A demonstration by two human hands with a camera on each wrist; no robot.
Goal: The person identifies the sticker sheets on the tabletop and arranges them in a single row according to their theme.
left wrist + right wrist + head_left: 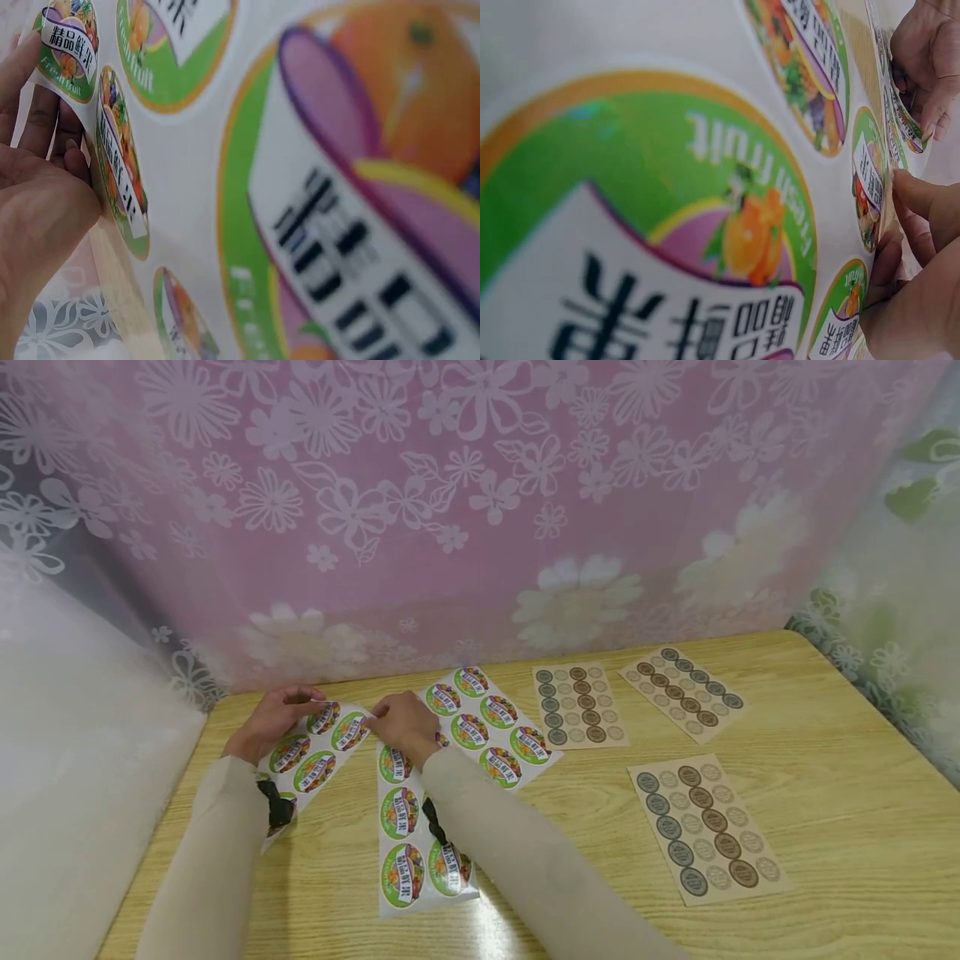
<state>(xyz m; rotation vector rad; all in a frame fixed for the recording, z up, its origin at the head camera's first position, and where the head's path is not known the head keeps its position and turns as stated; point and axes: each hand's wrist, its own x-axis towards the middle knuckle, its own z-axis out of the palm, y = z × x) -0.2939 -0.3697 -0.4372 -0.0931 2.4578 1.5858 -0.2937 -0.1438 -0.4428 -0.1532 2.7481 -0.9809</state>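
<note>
A white sheet of round fruit stickers [314, 771] is at the left of the table, its far edge lifted. My left hand [277, 722] pinches its far left corner. In the left wrist view, the left thumb lies on the printed face and the other fingers are behind the sheet. My right hand [405, 720] pinches the far right corner of the same sheet. A second fruit sticker sheet [399, 812] lies under my right wrist, partly covered by the sleeve. Beyond it a third fruit sticker sheet [498, 735] lies at an angle.
Toward the right lie three tan sheets of small round seals: one tan sheet [573, 731] beside the fruit stickers, an angled tan sheet [678, 681] at the back, and a nearer tan sheet [705, 835]. A pink floral curtain [450, 585] hangs behind the wooden table [840, 827].
</note>
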